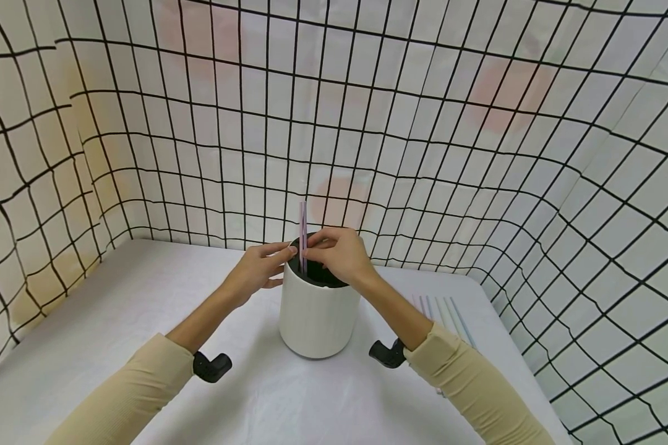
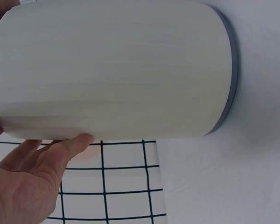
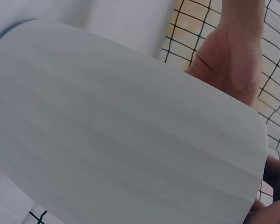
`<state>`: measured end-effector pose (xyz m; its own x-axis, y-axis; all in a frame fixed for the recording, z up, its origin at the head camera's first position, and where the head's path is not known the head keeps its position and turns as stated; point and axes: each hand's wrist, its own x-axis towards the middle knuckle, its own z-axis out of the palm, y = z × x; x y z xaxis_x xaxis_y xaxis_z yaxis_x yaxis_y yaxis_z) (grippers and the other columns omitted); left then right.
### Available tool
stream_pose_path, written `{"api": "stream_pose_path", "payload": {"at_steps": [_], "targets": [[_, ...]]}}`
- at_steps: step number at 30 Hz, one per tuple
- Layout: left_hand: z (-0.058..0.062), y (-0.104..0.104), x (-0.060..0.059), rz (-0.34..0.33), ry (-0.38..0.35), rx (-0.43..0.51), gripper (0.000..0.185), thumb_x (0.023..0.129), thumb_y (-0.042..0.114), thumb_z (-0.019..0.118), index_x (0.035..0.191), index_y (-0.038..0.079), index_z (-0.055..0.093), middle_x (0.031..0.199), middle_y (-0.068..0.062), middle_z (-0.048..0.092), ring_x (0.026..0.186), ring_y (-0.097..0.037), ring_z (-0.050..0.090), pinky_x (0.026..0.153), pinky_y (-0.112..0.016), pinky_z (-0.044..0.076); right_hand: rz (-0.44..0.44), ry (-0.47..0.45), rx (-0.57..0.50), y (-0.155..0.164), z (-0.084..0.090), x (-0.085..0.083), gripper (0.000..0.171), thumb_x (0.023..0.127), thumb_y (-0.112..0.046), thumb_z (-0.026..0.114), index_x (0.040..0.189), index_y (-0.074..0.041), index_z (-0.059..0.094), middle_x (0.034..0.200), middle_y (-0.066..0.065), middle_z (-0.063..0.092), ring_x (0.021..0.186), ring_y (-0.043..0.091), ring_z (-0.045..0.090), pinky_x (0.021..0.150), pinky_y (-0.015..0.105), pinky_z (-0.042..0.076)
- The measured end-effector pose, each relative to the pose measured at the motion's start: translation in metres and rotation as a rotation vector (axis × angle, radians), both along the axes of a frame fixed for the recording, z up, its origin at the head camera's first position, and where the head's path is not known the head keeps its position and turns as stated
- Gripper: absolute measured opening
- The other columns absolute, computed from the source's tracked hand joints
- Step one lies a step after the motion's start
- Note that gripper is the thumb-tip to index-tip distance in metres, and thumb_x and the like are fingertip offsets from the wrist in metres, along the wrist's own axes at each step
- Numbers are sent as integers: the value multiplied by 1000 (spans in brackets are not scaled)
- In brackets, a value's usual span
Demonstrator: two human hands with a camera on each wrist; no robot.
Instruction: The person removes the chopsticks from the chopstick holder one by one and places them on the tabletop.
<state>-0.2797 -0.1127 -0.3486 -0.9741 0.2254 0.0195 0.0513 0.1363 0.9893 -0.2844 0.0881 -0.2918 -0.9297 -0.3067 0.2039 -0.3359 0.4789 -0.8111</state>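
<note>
pinching pink straw (image 1: 303,230) upright over white container (image 1: 318,315), right hand (image 1: 336,252).

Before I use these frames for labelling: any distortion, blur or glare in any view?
Head view: wide-angle bowing bends the grid backdrop; light even, sharp. Left wrist view: the white container fills the frame, soft. Right wrist view: likewise close and soft, no glare.

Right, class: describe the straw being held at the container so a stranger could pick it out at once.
Start at the white table and find the white container at its middle. The pink straw stands upright from its dark mouth, pinched by the right hand while the left hand rests at the rim. The other straws lie flat on the table to the right; this one alone stands.
</note>
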Motion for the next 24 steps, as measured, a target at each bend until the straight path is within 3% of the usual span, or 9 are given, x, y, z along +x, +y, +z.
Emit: {"api": "stream_pose_path", "payload": {"at_steps": [7,17,24], "targets": [[0,0,0,-4,0,1,63,102,44,60,151,7,48,151,-17,52,136,-37,54,101,-46,56,9,-30,-102,3,1,-1,17,89,-11,79,103,-2,73,97,13,77,72,20,71,70,30,64],[-1,-1,0,-4,7,-1,63,101,45,60,150,7,49,149,-15,55,134,-36,56,100,-46,57,14,-94,-296,12,15,1,19,92,-5,73,108,3,67,105,23,74,82,33,77,77,40,66],[-1,0,0,-4,4,5,65,101,45,61,151,6,47,149,-15,54,135,-36,55,100,-46,56,-43,-90,-366,21,22,1,24,93,-6,72,112,6,64,108,26,71,82,26,76,80,40,65]]}}
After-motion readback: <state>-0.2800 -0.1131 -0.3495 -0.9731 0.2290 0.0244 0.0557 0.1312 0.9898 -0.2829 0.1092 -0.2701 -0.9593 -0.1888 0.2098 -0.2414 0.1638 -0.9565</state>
